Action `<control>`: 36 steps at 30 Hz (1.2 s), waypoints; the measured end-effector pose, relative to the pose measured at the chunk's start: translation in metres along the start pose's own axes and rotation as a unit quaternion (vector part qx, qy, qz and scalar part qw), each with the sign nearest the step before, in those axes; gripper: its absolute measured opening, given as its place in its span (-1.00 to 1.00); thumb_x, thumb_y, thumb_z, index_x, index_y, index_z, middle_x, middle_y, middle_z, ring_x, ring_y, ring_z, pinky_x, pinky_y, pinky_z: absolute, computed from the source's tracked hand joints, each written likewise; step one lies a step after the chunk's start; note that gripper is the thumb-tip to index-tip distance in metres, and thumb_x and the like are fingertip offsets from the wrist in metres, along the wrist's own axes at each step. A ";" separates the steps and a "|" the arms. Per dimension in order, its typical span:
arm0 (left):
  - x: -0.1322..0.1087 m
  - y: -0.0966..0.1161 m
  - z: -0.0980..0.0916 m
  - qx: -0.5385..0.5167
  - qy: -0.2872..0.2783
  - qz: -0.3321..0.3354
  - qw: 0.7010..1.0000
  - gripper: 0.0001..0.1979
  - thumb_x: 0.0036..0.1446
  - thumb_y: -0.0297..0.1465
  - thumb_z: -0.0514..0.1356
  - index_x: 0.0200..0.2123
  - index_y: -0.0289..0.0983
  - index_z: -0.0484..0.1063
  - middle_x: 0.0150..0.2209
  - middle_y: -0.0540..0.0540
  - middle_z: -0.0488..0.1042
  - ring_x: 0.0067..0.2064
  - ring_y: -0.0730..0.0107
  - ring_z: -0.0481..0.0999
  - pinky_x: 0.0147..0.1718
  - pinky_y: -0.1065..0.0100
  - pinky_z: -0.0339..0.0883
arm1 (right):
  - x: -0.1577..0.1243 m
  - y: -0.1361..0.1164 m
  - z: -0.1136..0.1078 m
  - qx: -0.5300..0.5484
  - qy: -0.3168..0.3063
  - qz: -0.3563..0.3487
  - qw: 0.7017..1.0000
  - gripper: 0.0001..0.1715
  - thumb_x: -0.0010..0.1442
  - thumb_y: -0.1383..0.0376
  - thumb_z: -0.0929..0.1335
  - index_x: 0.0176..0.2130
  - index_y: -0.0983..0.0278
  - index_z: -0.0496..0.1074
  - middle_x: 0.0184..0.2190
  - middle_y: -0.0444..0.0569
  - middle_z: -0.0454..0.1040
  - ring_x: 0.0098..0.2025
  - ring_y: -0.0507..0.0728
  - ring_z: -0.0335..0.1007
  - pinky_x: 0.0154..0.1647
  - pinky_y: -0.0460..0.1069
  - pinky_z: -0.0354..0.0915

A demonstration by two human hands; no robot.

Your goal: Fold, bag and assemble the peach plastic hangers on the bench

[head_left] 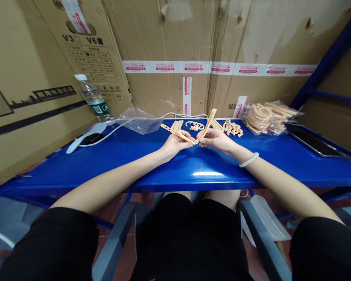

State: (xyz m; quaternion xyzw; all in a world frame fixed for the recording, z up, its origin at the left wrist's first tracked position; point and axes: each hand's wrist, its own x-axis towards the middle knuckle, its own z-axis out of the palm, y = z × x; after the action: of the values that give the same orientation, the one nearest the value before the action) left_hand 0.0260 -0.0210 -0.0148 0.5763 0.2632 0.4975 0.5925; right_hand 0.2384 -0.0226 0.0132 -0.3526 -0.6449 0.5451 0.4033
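Observation:
Above the blue table (pixel 152 168), my left hand (pixel 174 146) is closed around a long, thin beige strip (pixel 167 129) with slots along it, which slants up to the left. My right hand (pixel 219 141) grips a second beige strip (pixel 211 118), slightly curved and rising to the right. The lower ends of the two strips meet between my fingertips in a V shape; whether they are joined I cannot tell. Just behind my hands lie several beige strips (pixel 177 125), curved hook-like pieces (pixel 194 125), more strips (pixel 217 124) and a pile of small beige parts (pixel 233 128).
At the back right sits a clear bag of beige parts (pixel 269 116), with a dark phone-like slab (pixel 314 142) nearby. A water bottle (pixel 98 103), an empty plastic bag (pixel 140 120) and a pale-handled object (pixel 83 138) are at left. Cardboard (pixel 163 43) stands behind.

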 end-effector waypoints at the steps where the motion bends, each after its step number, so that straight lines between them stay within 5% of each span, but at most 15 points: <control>1: 0.000 0.000 0.000 0.001 -0.003 0.000 1.000 -0.64 -0.23 -0.50 0.50 -0.35 -0.33 0.44 -0.32 -0.09 0.64 -0.24 0.31 0.63 -0.04 0.22 0.43 | 0.000 -0.001 0.000 -0.008 -0.006 -0.006 1.000 -0.71 -0.01 0.29 0.60 -0.26 0.29 0.57 -0.33 -0.06 0.62 -0.29 0.06 0.53 -0.17 -0.03 0.50; 18: -0.004 -0.001 -0.001 0.075 0.032 0.012 0.997 -0.55 -0.24 -0.45 0.54 -0.25 -0.32 0.47 -0.26 -0.20 0.65 -0.19 0.10 0.68 -0.03 0.01 0.54 | 0.002 0.005 -0.001 -0.013 -0.009 -0.041 0.999 -0.62 -0.12 0.25 0.64 -0.28 0.33 0.60 -0.34 0.01 0.68 -0.31 0.14 0.63 -0.11 0.08 0.57; 36: -0.005 -0.001 -0.002 0.038 0.056 -0.012 0.998 -0.54 -0.29 -0.41 0.57 -0.31 -0.35 0.47 -0.38 -0.13 0.64 -0.34 0.22 0.66 -0.18 0.15 0.55 | -0.002 0.003 0.005 -0.052 0.027 -0.044 0.997 -0.57 -0.18 0.18 0.66 -0.31 0.29 0.60 -0.37 0.00 0.66 -0.32 0.18 0.64 -0.11 0.11 0.58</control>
State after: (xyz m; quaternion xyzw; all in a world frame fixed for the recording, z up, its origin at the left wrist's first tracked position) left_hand 0.0229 -0.0243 -0.0174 0.5661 0.3216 0.5113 0.5609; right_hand 0.2344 -0.0259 0.0093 -0.3593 -0.6760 0.4829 0.4251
